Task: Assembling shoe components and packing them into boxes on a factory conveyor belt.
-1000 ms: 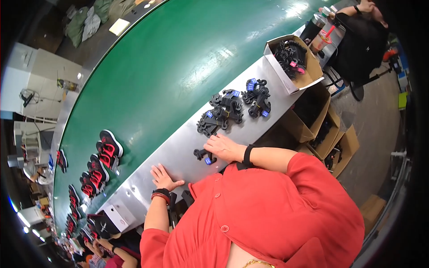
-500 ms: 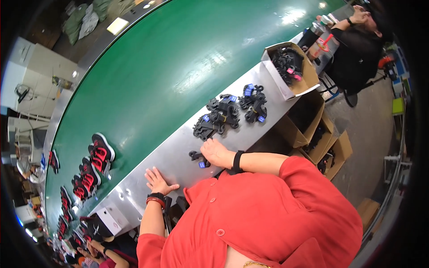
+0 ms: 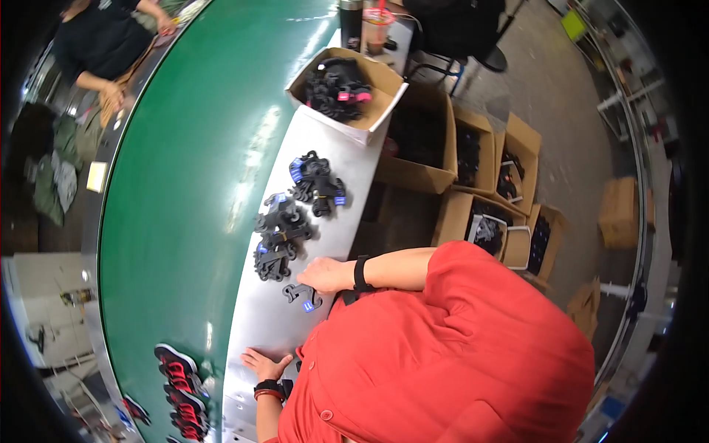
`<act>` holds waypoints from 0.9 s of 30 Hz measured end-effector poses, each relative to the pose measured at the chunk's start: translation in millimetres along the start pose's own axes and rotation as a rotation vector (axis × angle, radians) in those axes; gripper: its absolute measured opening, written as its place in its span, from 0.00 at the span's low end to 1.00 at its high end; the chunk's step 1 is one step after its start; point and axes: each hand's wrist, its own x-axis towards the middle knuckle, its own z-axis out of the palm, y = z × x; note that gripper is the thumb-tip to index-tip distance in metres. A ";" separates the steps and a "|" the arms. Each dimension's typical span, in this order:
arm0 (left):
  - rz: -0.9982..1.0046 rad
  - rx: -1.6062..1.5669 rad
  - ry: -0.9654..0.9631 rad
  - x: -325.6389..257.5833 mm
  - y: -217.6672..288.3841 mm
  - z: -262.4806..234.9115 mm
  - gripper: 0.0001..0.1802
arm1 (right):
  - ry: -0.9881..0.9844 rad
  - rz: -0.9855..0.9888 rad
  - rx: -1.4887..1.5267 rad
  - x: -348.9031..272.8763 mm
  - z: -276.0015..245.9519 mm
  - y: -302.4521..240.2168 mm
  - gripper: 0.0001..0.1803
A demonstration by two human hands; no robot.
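Green surface (image 3: 177,221) fills much of the left, bordered by a grey rim (image 3: 91,236); since half a second ago the view has swung round, so it now runs steeply upward. A person in a black top (image 3: 107,37) has come into sight beyond the rim. Red-and-black shoes (image 3: 181,369) sit nearer the bottom of the view, fewer of them showing. The left hand (image 3: 266,365), fingers spread, still lies flat on the metal bench (image 3: 258,321), holding nothing; shiny metal stretches between it and the lone hanger (image 3: 298,290), giving room to slide. Black hangers lie beyond in a lower pile (image 3: 279,236) and an upper pile (image 3: 317,181), much as before. The lone hanger, blue-tagged, shows more fully now, beside the right hand (image 3: 323,275) near the bench's near edge. That hand's fingers are bunched; I cannot tell whether they grip anything. Both hands are well apart. Past an open box (image 3: 351,131) the bench edge drops to cartons (image 3: 417,170), more visible now, and grey floor (image 3: 561,162).
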 end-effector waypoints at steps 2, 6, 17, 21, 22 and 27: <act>-0.012 -0.031 -0.037 10.1 3.4 -8.0 0.77 | 0.085 0.003 0.144 -14.3 -14.1 9.4 0.13; 0.388 -0.335 0.234 30.7 38.7 -24.5 0.56 | 0.480 0.209 0.278 -50.3 -54.5 33.9 0.18; 0.629 -0.158 0.337 44.7 247.8 -135.6 0.71 | 0.797 0.607 0.127 -30.5 -128.5 83.0 0.23; 0.611 -0.121 0.244 46.8 277.7 -140.6 0.70 | 0.823 0.605 0.023 -17.8 -120.4 119.7 0.22; 0.610 -0.120 0.243 49.5 283.7 -140.3 0.70 | 0.822 0.606 0.024 -12.7 -120.3 129.2 0.22; 0.572 -0.150 0.272 65.2 291.0 -126.4 0.62 | 0.618 0.352 -0.037 7.5 -134.6 131.1 0.16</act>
